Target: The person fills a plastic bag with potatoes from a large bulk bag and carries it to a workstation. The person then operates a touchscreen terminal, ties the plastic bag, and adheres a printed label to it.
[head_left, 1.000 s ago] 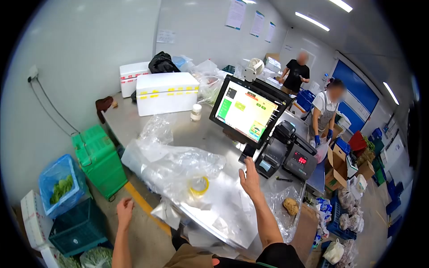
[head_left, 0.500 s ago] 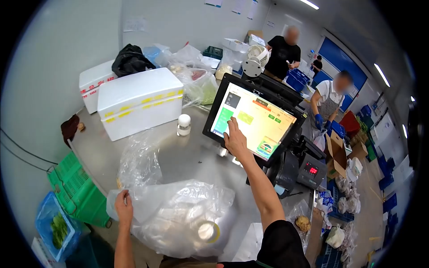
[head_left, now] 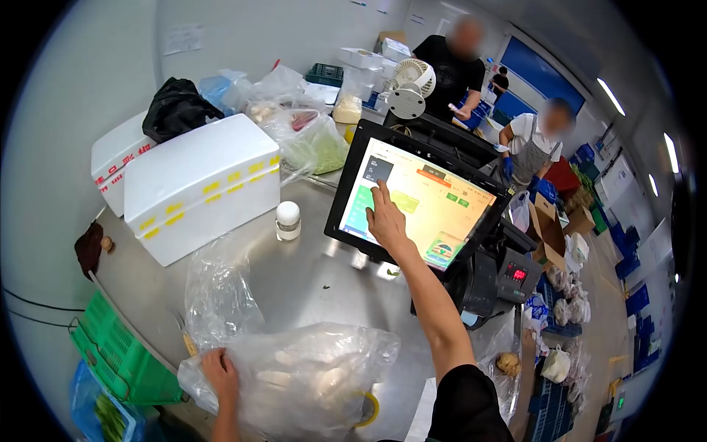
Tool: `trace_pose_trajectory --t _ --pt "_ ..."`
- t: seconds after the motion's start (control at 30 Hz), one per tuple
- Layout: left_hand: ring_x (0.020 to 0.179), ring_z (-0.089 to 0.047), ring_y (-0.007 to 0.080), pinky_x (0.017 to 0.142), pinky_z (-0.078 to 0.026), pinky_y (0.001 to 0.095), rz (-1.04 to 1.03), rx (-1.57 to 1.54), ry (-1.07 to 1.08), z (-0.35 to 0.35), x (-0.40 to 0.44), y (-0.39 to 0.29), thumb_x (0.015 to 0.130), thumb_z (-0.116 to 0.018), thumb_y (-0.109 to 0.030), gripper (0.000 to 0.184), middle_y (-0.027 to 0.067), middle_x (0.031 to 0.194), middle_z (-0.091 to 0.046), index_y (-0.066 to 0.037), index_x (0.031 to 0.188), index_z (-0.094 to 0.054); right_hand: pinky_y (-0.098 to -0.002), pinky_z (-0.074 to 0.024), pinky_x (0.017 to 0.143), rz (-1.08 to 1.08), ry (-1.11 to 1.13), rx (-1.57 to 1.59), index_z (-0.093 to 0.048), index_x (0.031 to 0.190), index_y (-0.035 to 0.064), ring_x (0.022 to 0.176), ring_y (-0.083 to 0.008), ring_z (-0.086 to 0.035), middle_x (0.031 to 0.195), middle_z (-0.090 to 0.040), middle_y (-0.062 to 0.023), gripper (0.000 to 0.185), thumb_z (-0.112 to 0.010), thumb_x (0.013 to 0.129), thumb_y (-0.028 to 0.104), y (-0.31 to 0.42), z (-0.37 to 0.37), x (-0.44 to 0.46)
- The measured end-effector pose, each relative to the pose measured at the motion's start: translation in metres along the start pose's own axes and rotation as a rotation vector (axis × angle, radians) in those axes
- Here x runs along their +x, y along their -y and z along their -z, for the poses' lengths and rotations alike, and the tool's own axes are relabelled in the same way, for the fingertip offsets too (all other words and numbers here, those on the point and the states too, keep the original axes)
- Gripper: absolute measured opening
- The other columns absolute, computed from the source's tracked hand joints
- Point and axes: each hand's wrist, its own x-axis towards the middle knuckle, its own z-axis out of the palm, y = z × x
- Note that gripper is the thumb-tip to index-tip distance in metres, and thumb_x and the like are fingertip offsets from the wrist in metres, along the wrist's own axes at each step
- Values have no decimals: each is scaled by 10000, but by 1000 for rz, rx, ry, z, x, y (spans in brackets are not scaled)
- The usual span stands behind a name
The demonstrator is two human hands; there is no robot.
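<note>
My right hand [head_left: 388, 221] reaches to the touchscreen [head_left: 431, 206], index finger extended at the dark tile in its upper left. Nothing is in that hand. At the lower left, my left hand [head_left: 221, 374] has its fingers curled on the edge of a large clear plastic bag [head_left: 317, 368]. Pale pieces show inside the bag, blurred by the plastic. Beside the left hand lies a tool with a wooden-looking handle [head_left: 190, 344], next to another crumpled clear bag [head_left: 221, 291]. A round thing with a yellow rim [head_left: 372, 409] sits at the bag's lower right.
White foam boxes [head_left: 202, 188] stand at the back left, a black bag [head_left: 177, 110] on top. A small white-capped jar [head_left: 288, 221] is left of the screen. A device with red digits [head_left: 513, 276] stands right. Two people work behind; green crate [head_left: 121, 353] at the lower left.
My right index finger has moved up the screen from the green tile to the dark tile. My left hand has turned, its back now showing over the bag's edge. The camera view has shifted.
</note>
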Motion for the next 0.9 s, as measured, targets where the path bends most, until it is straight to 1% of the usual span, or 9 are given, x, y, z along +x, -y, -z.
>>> trace_pose_trajectory --t 0.13,0.17,0.3,0.37,0.43,0.63,0.73,0.83,0.9 --pt "907 -514 324 844 -392 411 25 3 20 -2 1 3 781 -532 -24 152 130 923 -599 -14 920 -595 -460 -525 673 0 8 44 -392 1236 17 799 -391 -597 1410 -343 -205 479 -596 811 100 24 6 -13" --pt "906 -514 324 843 -393 411 24 3 22 -2 2 3 782 -531 -25 151 130 924 -600 -15 919 -596 -450 -514 747 -20 96 42 -405 1253 11 876 -400 -591 1433 -316 -202 479 -594 823 105 38 13 -23" --pt "910 -515 326 847 -395 411 34 -7 35 0 3 1 785 -528 -26 155 134 932 -603 -13 923 -596 -446 -499 770 153 123 132 -458 1222 51 900 -377 -582 1411 -334 -218 477 -629 778 89 62 14 -93" --pt "917 -516 328 855 -396 412 37 -16 39 1 3 -1 785 -526 -25 162 138 938 -603 -10 930 -596 -438 -496 791 168 157 205 -488 1205 62 939 -372 -573 1391 -349 -224 457 -634 772 80 70 17 -136" --pt "924 -517 331 865 -396 413 30 -21 39 3 3 -3 785 -526 -26 172 142 942 -602 -7 941 -597 -438 -497 763 72 337 224 -481 1207 40 869 -355 -580 1394 -348 -224 455 -604 769 60 80 33 -170" --pt "943 -512 335 880 -390 418 22 -16 57 1 1 0 795 -529 -40 177 149 956 -598 0 955 -594 -438 -497 756 -99 412 238 -456 1252 32 844 -349 -580 1394 -354 -214 522 -631 763 91 70 46 -242" --pt "947 -511 333 884 -387 420 47 -24 54 -1 -1 3 798 -529 -44 177 147 961 -597 -2 957 -594 -401 -496 764 -42 302 146 -417 1289 10 931 -354 -569 1417 -333 -216 566 -640 777 100 61 43 -231" --pt "948 -513 330 886 -385 420 33 -17 54 -3 -3 8 797 -532 -46 181 146 962 -597 -9 962 -595 -411 -490 762 -34 235 54 -378 1324 -8 909 -354 -567 1441 -305 -223 625 -645 773 115 52 38 -181" --pt "961 -511 324 892 -382 418 38 2 63 -3 -3 10 791 -540 -48 187 147 964 -596 -14 966 -596 -430 -478 785 -77 213 38 -355 1351 -6 888 -357 -563 1454 -287 -226 671 -654 764 120 50 36 -134"
